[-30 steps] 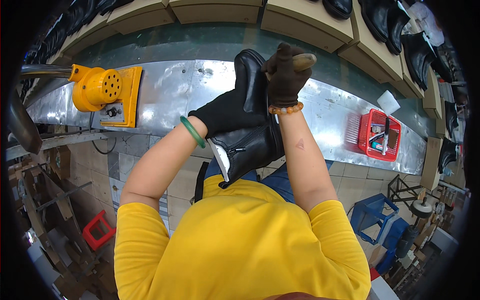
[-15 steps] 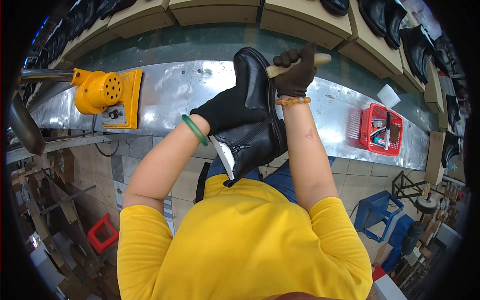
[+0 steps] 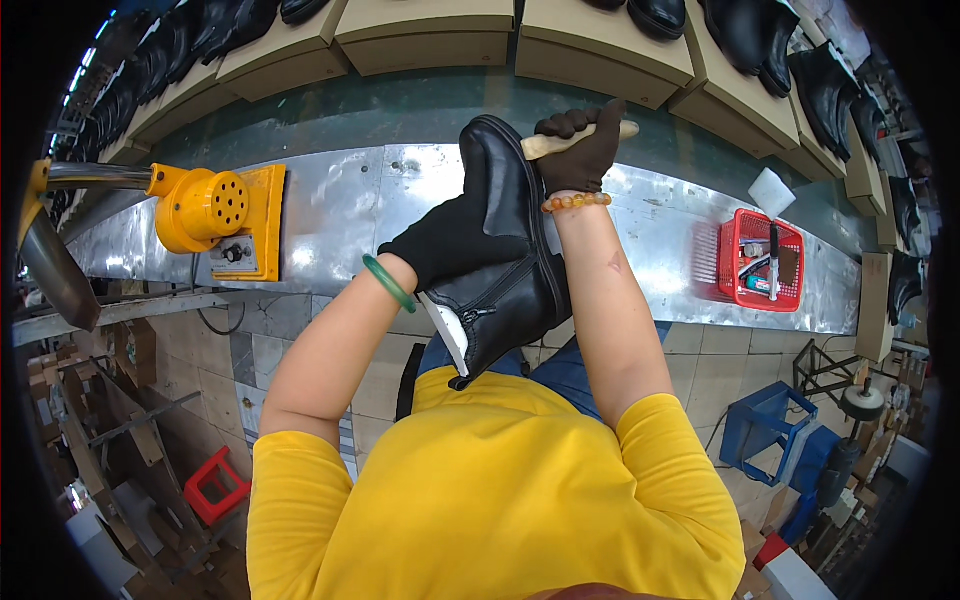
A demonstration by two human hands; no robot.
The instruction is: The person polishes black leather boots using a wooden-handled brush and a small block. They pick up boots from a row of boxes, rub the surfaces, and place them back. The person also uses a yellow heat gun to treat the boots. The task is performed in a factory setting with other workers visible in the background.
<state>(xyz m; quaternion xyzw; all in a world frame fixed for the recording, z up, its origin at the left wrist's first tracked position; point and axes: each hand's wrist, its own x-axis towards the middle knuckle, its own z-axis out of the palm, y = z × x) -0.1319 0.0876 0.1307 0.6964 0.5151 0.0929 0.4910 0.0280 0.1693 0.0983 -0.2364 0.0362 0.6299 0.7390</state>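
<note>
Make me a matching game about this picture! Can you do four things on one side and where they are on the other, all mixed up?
Things:
1. Black boot
2. Red stool
3. Pale tool
4. Red basket

Places:
A. In the right hand
B. On the metal bench
C. In the left hand
D. Low on the picture's left side

Right pairs: 1-C, 2-D, 3-A, 4-B.

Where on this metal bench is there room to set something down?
Bare bench lies between the yellow machine and the left hand, and between the right forearm and the red basket. The middle is crowded by the black boot and right hand.
</note>
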